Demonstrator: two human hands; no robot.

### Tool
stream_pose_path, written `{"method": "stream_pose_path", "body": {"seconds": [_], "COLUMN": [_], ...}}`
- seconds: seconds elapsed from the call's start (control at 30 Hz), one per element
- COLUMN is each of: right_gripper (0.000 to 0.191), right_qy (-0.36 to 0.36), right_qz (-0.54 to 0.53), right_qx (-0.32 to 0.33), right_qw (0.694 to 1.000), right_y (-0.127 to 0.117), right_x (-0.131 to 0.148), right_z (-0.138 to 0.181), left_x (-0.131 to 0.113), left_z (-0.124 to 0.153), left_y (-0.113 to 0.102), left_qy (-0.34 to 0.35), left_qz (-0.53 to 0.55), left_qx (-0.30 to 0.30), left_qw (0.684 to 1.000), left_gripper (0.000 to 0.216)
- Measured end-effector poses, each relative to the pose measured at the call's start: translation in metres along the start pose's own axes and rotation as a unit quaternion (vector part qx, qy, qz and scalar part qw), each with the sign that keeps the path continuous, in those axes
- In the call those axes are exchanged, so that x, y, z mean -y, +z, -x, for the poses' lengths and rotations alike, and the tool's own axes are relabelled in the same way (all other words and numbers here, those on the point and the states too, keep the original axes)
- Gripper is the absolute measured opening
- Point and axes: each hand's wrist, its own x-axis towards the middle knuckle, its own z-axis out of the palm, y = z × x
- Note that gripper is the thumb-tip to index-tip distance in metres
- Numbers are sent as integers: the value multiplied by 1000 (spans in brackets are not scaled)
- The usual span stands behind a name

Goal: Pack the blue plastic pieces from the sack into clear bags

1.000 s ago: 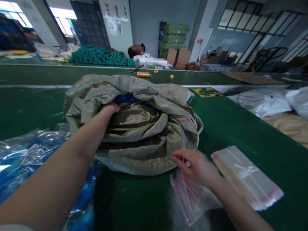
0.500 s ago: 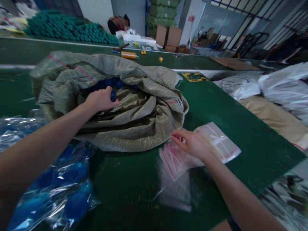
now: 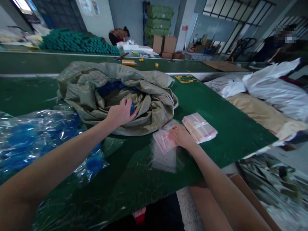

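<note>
My left hand (image 3: pixel 120 114) is closed round a small blue piece (image 3: pixel 132 108) just above the front fold of a grey-green woven sack (image 3: pixel 149 93). More blue pieces (image 3: pixel 110 86) show inside the sack's open mouth. My right hand (image 3: pixel 179 136) rests on loose clear bags with red strips (image 3: pixel 163 142), its fingers pinched on the top one. A neat stack of the same bags (image 3: pixel 199 126) lies just to its right on the green table (image 3: pixel 216 106).
Clear plastic packs of blue pieces (image 3: pixel 36 138) fill the left side. White and tan sacks (image 3: pixel 264 93) lie to the right. A cardboard box (image 3: pixel 240 183) is below the table edge. Green rolls (image 3: pixel 77 43), cartons and other people are at the far end.
My left hand came out of the sack holding a blue piece and moved toward me. My right hand stayed on the loose bags. The view shifted back and to the right.
</note>
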Motion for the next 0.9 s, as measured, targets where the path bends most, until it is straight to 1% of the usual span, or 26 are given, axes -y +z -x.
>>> {"method": "stream_pose_path", "body": {"seconds": [0.1, 0.13, 0.17, 0.23, 0.3, 0.33, 0.37, 0.4, 0.47, 0.57, 0.63, 0.73, 0.8, 0.83, 0.9], "right_gripper": [22, 23, 26, 30, 31, 32, 32, 32, 33, 35, 34, 32, 32, 32, 31], "right_qy": [2, 0, -2, -1, -2, -1, 2, 7, 21, 34, 31, 28, 35, 37, 38], "right_qz": [-11, -11, -12, -19, -27, -29, -29, -28, -27, -39, -49, -66, -80, -87, -97], "right_qx": [-32, -41, -51, -81, -121, -145, -170, -196, -248, -306, -318, -328, -346, -355, -364], "right_qw": [999, 999, 999, 996, 992, 989, 985, 980, 968, 951, 946, 942, 934, 930, 925], "right_y": [5, 6, 7, 8, 7, 7, 5, 4, 0, -7, -10, -12, -13, -14, -15], "right_x": [-4, -5, -7, -9, -10, -9, -8, -7, -2, 8, 14, 24, 31, 36, 47], "right_z": [5, 6, 6, 6, 6, 6, 6, 6, 5, 3, 0, -4, -6, -7, -8], "left_x": [2, 1, -1, -9, -21, -28, -34, -39, -45, -47, -46, -43, -40, -39, -37], "left_z": [2, 4, 7, 17, 32, 40, 48, 54, 63, 65, 62, 57, 56, 56, 59], "left_y": [-20, -25, -27, -23, -10, -2, 6, 14, 23, 27, 28, 32, 35, 36, 35], "left_qy": [-51, -58, -49, 14, 108, 142, 160, 164, 158, 141, 127, 109, 97, 88, 59], "left_qz": [7, 6, 4, -4, -11, -14, -15, -14, -6, 10, 17, 26, 36, 43, 69], "left_qx": [-33, -38, -35, 1, 71, 108, 136, 150, 138, 100, 108, 136, 146, 142, 114], "left_qw": [998, 998, 998, 1000, 992, 984, 977, 975, 978, 985, 986, 984, 984, 985, 989], "left_gripper": [66, 66, 66, 63, 58, 55, 52, 51, 55, 67, 68, 63, 61, 59, 55]}}
